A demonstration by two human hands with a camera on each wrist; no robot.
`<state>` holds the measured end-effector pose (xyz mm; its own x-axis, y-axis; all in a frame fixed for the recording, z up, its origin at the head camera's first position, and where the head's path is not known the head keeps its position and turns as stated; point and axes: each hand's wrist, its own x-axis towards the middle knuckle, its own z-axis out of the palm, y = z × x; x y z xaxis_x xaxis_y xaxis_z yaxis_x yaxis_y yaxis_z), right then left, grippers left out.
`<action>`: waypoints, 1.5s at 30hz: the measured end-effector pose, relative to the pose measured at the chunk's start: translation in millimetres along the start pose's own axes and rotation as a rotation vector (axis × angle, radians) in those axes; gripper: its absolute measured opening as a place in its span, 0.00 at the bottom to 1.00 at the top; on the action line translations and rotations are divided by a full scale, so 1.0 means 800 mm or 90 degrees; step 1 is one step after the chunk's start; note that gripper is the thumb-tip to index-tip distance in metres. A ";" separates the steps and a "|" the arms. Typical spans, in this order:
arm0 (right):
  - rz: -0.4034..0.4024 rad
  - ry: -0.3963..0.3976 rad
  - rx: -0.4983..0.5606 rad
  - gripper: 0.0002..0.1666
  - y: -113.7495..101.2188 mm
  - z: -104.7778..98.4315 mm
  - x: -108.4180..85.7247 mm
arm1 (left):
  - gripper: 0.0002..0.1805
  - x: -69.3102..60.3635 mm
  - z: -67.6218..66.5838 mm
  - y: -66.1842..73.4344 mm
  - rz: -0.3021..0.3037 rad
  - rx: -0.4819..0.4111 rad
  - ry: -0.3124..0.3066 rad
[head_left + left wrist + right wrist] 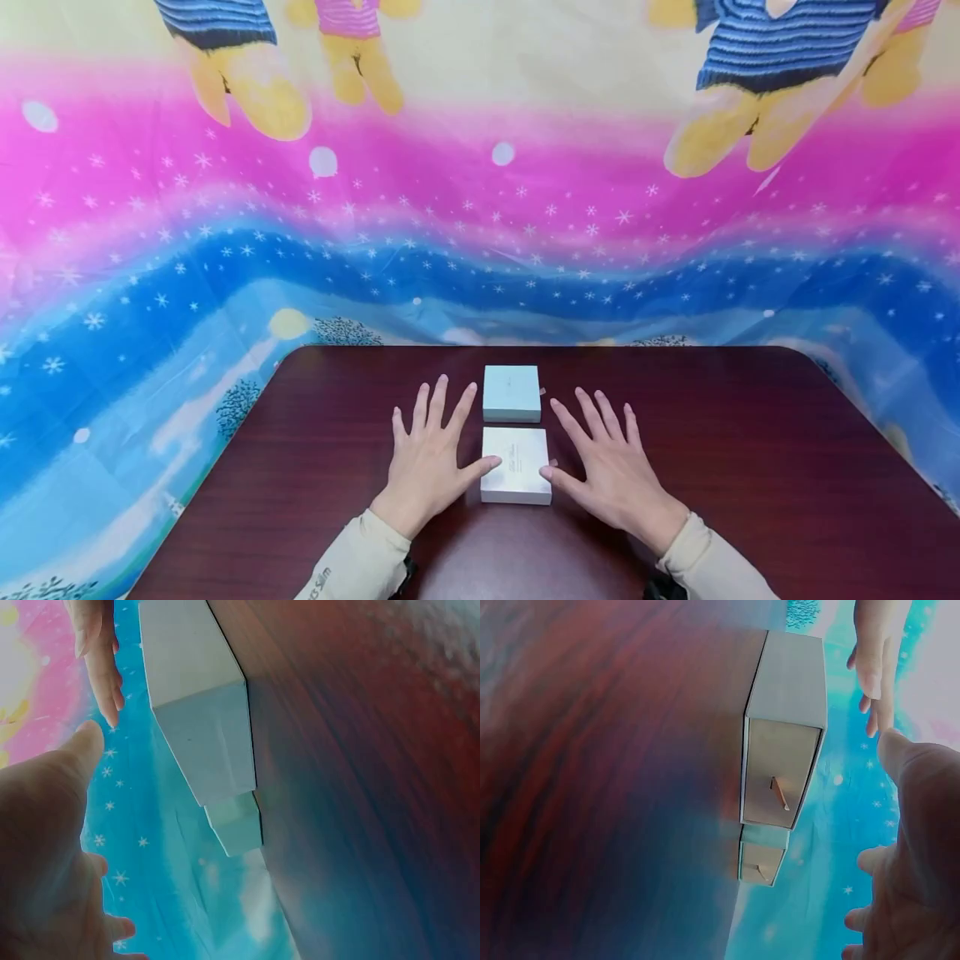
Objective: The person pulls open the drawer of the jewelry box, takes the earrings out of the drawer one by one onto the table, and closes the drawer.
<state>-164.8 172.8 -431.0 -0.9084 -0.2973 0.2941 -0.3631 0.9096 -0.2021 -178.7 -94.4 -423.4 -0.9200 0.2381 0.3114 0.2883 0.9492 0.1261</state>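
Two small drawer-style boxes lie one behind the other on the dark wooden table. The nearer one is a white box (517, 479) with faint lettering on its lid; behind it is a pale mint-green box (512, 392). In the right wrist view the white box (787, 682) shows a drawer front with a small ribbon tab (779, 793), and the green box has a similar one. My left hand (427, 467) spreads its fingers left of the white box, and my right hand (618, 471) does likewise on the right. Both are raised above the table and hold nothing.
The dark red-brown table (315, 500) has rounded far corners. Behind it hangs a printed cloth (450, 217) with snowflakes and cartoon figures, reaching down around the table's back and sides.
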 end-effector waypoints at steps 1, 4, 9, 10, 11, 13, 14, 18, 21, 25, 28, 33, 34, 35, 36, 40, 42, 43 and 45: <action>0.000 0.000 0.000 0.52 0.000 0.000 0.000 | 0.56 0.001 0.000 0.000 0.002 0.002 0.001; 0.000 -0.001 0.001 0.52 0.000 -0.001 0.001 | 0.56 0.002 -0.001 0.000 0.008 0.003 0.001; -0.002 0.001 0.002 0.51 0.002 -0.003 0.002 | 0.55 0.004 -0.002 0.001 0.012 -0.008 -0.007; -0.002 0.001 0.001 0.51 0.002 -0.004 0.002 | 0.55 0.005 -0.002 0.001 0.012 -0.007 -0.009; -0.004 0.001 -0.001 0.51 0.002 -0.004 0.003 | 0.55 0.005 -0.002 0.001 0.012 -0.008 -0.011; -0.007 0.000 -0.006 0.51 0.003 -0.004 0.003 | 0.55 0.006 -0.001 0.002 0.013 -0.009 -0.013; -0.009 0.000 -0.009 0.51 0.004 -0.004 0.003 | 0.55 0.006 -0.001 0.003 0.014 -0.009 -0.014; -0.011 0.000 -0.012 0.50 0.006 -0.005 0.005 | 0.55 0.008 -0.001 0.005 0.018 -0.007 -0.013; -0.011 0.003 -0.013 0.50 0.007 -0.005 0.006 | 0.54 0.008 0.000 0.006 0.021 -0.009 -0.008; -0.016 0.011 -0.011 0.50 0.008 -0.003 0.008 | 0.54 0.009 0.002 0.005 0.023 -0.017 -0.003; -0.020 0.015 -0.008 0.51 0.008 -0.002 0.009 | 0.54 0.009 0.003 0.006 0.025 -0.016 -0.001; -0.020 0.004 -0.007 0.52 0.008 -0.002 0.011 | 0.53 0.010 0.004 0.007 0.025 -0.015 0.002; -0.019 0.001 -0.007 0.52 0.008 -0.002 0.011 | 0.53 0.010 0.005 0.007 0.026 -0.018 0.002; -0.021 0.002 -0.009 0.52 0.008 -0.002 0.011 | 0.53 0.011 0.005 0.008 0.026 -0.021 0.002; -0.023 0.003 -0.010 0.52 0.009 -0.002 0.012 | 0.53 0.011 0.005 0.008 0.026 -0.024 0.001; -0.027 0.006 -0.017 0.52 0.011 -0.001 0.013 | 0.51 0.014 0.006 0.009 0.030 -0.032 -0.001; -0.027 0.003 -0.021 0.52 0.012 -0.002 0.013 | 0.51 0.015 0.006 0.009 0.032 -0.033 -0.002; -0.028 0.002 -0.023 0.52 0.013 -0.002 0.014 | 0.51 0.016 0.006 0.009 0.034 -0.034 0.000; -0.026 -0.001 -0.028 0.52 0.015 -0.002 0.014 | 0.50 0.017 0.006 0.009 0.036 -0.034 0.003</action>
<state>-179.0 180.6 -428.4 -0.8935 -0.3343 0.2999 -0.3901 0.9085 -0.1495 -190.7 -83.4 -422.7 -0.9004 0.2902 0.3241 0.3540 0.9218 0.1581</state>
